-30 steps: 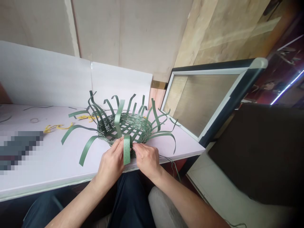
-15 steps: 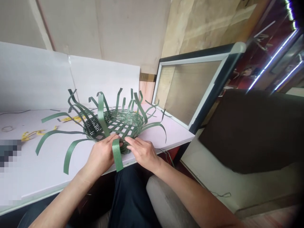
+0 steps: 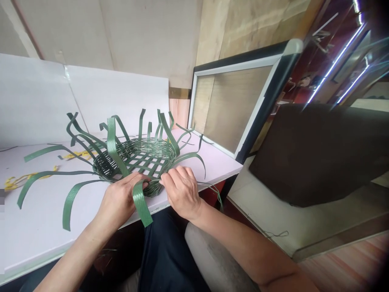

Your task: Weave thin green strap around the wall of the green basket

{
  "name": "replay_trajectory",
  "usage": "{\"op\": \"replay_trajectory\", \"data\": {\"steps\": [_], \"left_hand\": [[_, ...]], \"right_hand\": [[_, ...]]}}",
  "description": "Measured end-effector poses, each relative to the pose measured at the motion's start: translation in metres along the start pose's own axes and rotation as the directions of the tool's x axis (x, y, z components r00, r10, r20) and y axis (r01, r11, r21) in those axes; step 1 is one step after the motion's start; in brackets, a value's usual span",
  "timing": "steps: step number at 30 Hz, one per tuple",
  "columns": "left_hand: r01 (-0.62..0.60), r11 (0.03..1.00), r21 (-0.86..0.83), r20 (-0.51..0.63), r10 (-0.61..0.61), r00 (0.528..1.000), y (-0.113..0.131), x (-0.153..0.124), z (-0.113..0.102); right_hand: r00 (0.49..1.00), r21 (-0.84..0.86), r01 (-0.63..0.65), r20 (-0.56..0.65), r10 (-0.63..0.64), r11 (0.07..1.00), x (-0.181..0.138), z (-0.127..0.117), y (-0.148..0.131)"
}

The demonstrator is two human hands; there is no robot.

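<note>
Head view, two hands, left hand [image 3: 117, 202] pinching one green strap [image 3: 141, 200], right hand [image 3: 180, 190] gripping one woven basket [image 3: 136, 160]

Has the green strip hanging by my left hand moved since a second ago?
Yes. The green strip now slants further over the table edge toward the lap; earlier it stood nearly upright against the basket.

Basket [image 3: 142, 160]: woven green plastic strapping, ribbed, slightly glossy. Table [image 3: 42, 202]: smooth, matt white board. Wall [image 3: 146, 36]: bare plywood.
</note>
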State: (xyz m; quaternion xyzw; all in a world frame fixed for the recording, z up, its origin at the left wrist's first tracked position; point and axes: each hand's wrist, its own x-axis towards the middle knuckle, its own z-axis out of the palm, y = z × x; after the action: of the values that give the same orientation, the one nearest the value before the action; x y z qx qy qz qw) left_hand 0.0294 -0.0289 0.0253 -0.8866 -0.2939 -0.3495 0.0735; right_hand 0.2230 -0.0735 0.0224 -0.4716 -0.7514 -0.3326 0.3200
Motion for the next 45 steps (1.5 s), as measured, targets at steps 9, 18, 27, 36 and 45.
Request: {"op": "replay_trajectory", "data": {"steps": [9, 18, 27, 36, 45], "left_hand": [[0.236, 0.971, 0.030, -0.076, -0.234, 0.969, 0.015, 0.003, 0.007], [0.229, 0.971, 0.064, -0.090, -0.222, 0.971, 0.014, 0.003, 0.010], [0.235, 0.972, 0.007, -0.068, -0.234, 0.970, 0.014, 0.003, 0.007], [0.217, 0.976, 0.013, -0.074, -0.215, 0.974, 0.013, 0.001, 0.009], [0.231, 0.969, -0.085, -0.105, -0.239, 0.965, 0.017, 0.004, 0.008]], "right_hand": [[0.924, -0.074, -0.205, 0.313, 0.218, 0.976, 0.009, -0.039, 0.008], [0.977, -0.389, 0.165, -0.059, -0.203, 0.906, 0.056, -0.131, 0.017], [0.934, -0.078, 0.267, 0.267, -0.238, 0.961, 0.167, -0.095, 0.064], [0.778, -0.398, -0.249, 0.461, 0.427, 0.883, 0.070, -0.111, 0.098], [0.552, -0.124, -0.513, 0.710, 0.437, 0.849, -0.048, -0.089, 0.077]]}}
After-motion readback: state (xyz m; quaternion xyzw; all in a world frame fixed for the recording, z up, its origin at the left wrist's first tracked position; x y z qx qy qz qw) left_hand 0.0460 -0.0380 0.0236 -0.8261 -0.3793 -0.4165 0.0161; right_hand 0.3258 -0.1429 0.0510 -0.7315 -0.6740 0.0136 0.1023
